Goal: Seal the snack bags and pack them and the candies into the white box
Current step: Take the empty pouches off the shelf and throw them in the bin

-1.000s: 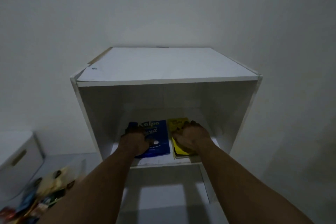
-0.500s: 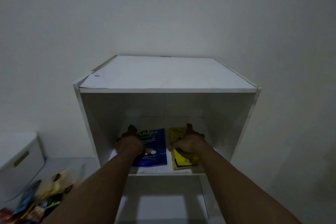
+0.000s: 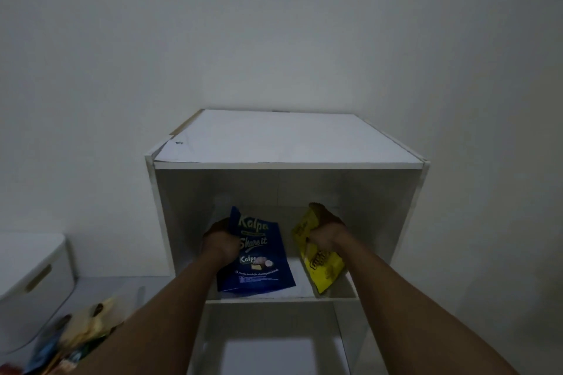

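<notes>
Both bags (image 3: 256, 256) newly lifted, upright

A single head-worn camera looks forward and slightly down from above the person's forearms, facing a white open-fronted shelf unit (image 3: 286, 143) set against a plain wall. It sits close (both arms reach into the upper compartment), and its wide angle takes in a white box (image 3: 33, 280) at the lower left edge.
</notes>
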`<state>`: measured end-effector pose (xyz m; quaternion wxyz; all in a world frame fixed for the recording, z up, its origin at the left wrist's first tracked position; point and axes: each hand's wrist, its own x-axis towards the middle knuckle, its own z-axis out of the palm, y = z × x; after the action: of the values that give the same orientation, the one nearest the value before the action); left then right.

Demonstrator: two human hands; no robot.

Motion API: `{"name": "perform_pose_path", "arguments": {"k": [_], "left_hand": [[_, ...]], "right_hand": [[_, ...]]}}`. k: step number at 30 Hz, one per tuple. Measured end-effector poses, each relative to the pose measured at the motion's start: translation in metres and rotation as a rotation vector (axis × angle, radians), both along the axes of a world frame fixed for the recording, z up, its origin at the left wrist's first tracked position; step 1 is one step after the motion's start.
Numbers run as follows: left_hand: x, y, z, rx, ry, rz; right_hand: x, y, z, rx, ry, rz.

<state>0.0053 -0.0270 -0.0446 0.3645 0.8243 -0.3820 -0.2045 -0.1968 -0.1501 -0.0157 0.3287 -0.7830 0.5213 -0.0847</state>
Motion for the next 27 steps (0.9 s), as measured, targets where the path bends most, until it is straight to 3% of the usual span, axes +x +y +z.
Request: {"name": "perform_pose_path", "arguments": {"k": [7, 15, 27], "left_hand": [[-0.017, 0.029, 0.042, -0.175, 0.14, -0.083], [-0.052, 0.094, 0.081, -0.399, 0.283, -0.405], [-0.158, 0.164, 0.089, -0.402, 0.195, -0.734]], "right_hand": [[-0.031, 0.042, 0.026, -0.088, -0.06, -0.084], [-0.084, 0.165, 0.07, -0.413, -0.012, -0.198], [-0.215, 0.345, 0.058, -0.514, 0.078, -0.642]]}}
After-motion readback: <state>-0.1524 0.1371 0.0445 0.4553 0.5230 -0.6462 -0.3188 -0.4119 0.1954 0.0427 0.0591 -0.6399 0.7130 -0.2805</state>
